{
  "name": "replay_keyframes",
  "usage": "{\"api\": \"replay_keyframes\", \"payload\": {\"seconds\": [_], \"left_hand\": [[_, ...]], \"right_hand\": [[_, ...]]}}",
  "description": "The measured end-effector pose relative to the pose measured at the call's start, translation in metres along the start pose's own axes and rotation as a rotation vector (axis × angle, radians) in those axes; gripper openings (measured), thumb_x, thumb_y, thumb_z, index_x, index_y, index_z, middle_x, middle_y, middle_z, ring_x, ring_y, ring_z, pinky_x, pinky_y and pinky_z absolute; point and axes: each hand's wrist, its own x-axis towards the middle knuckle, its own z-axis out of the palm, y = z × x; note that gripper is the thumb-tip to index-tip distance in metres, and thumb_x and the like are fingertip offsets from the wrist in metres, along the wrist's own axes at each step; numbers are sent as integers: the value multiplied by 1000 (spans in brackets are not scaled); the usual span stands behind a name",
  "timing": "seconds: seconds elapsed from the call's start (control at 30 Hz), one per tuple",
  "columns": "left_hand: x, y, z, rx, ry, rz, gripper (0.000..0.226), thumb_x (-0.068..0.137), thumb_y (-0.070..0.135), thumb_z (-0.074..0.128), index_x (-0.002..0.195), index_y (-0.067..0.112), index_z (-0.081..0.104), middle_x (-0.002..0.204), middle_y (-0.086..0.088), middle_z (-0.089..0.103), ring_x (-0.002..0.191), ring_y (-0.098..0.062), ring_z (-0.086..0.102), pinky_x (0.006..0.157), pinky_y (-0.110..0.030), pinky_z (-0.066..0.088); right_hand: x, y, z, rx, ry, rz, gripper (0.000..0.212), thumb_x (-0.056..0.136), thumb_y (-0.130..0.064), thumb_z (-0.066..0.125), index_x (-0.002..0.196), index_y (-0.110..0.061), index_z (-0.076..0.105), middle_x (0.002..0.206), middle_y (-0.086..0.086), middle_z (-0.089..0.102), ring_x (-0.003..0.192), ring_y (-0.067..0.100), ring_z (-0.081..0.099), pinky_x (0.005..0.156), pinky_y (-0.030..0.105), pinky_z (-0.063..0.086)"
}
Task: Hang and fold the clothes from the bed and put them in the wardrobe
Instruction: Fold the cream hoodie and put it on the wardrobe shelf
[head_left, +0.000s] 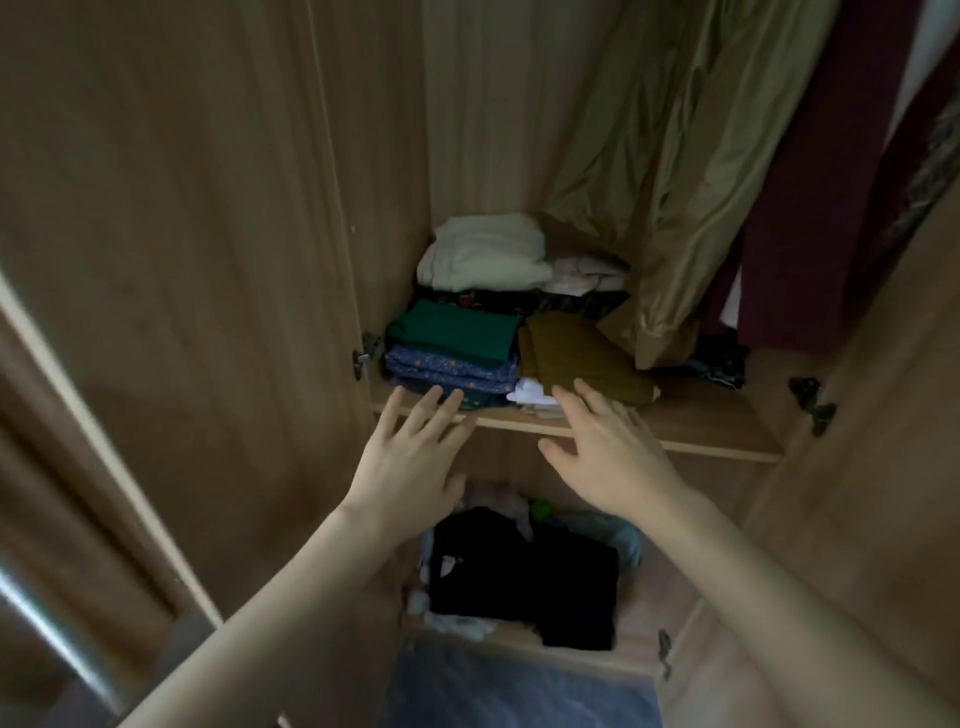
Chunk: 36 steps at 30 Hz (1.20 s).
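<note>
Wardrobe (208, 208) open, wooden shelf (691, 423) at mid height. Left hand (410, 467) and right hand (613, 462) both spread flat, empty, fingertips at the shelf's front edge. Green folded top (457, 330) on blue patterned stack (452, 371) at front left corner; brown fold (576, 356) beside it, white pile (488, 252) behind. Black clothes (524, 577) below the shelf. Olive garment (670, 182) and maroon garment (831, 182) hang at right.

Head camera looks steeply down, close, into the open wardrobe (218, 208).
</note>
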Motion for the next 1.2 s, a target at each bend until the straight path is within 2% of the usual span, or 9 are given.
{"api": "replay_keyframes", "payload": {"seconds": [0.07, 0.2, 0.3, 0.6, 0.77, 0.93, 1.0, 1.1, 1.2], "left_hand": [[-15, -6, -13, 3, 47, -18, 65, 83, 45, 59, 142, 22, 50, 156, -7, 35, 145, -27, 31, 117, -56, 19], [-40, -25, -35, 30, 94, -54, 63, 88, 46, 49, 145, 21, 46, 160, -5, 27, 149, -24, 20, 119, -53, 0], [-61, -42, -41, 109, 80, -37, 61, 83, 46, 45, 136, 20, 57, 155, -7, 38, 145, -25, 32, 117, -52, 2], [-130, -124, -42, 259, 40, 45, 70, 55, 36, 85, 120, 16, 68, 135, -11, 59, 135, -30, 47, 115, -57, 14], [-152, -159, -48, 260, 151, -24, 70, 66, 24, 78, 133, 17, 57, 163, -9, 16, 151, -29, 10, 118, -60, 13], [-156, -186, -50, 212, 283, -219, 61, 72, 16, 72, 132, 16, 58, 165, 0, 7, 149, -43, -5, 113, -68, -3], [-153, -195, -48, 127, 277, -286, 55, 74, 18, 69, 128, 15, 58, 164, 1, 12, 146, -51, 2, 111, -69, 2], [-146, -205, -25, 143, 192, -53, 32, 80, 7, 65, 113, 8, 65, 148, -9, 39, 132, -49, 37, 105, -62, 32], [-141, -201, -10, 119, 148, 22, 30, 73, -3, 61, 99, 11, 61, 126, -12, 53, 114, -49, 44, 91, -55, 36]], "right_hand": [[-13, -8, -5, 13, 9, -9, 67, 96, -55, 39, 153, -30, 16, 162, 0, 10, 145, 27, 20, 113, 50, 26], [-32, -30, -8, 5, 1, -35, 66, 96, -54, 41, 153, -30, 16, 162, -3, 8, 145, 26, 19, 113, 50, 27], [-32, -53, -6, 3, -24, -68, 67, 96, -54, 42, 153, -28, 17, 162, -1, 8, 146, 27, 18, 113, 52, 28], [-23, -137, 8, -9, -49, -117, 67, 96, -54, 43, 152, -27, 19, 162, 0, 8, 145, 27, 19, 110, 51, 33], [-18, -177, 19, -31, -12, -103, 64, 96, -53, 43, 151, -27, 22, 161, 1, 10, 144, 28, 22, 110, 53, 32], [-18, -196, 32, -36, 5, -52, 64, 95, -52, 45, 150, -25, 24, 161, 3, 13, 142, 30, 26, 110, 53, 31], [-18, -196, 33, -39, 6, -25, 64, 95, -52, 44, 150, -25, 25, 161, 4, 14, 141, 30, 29, 109, 52, 34], [-19, -193, 32, -34, -2, 24, 63, 95, -52, 44, 149, -26, 25, 160, 2, 14, 141, 29, 28, 107, 50, 36], [-22, -186, 31, -36, 6, 76, 63, 95, -52, 45, 149, -26, 24, 160, 1, 15, 141, 28, 29, 106, 48, 38]]}}
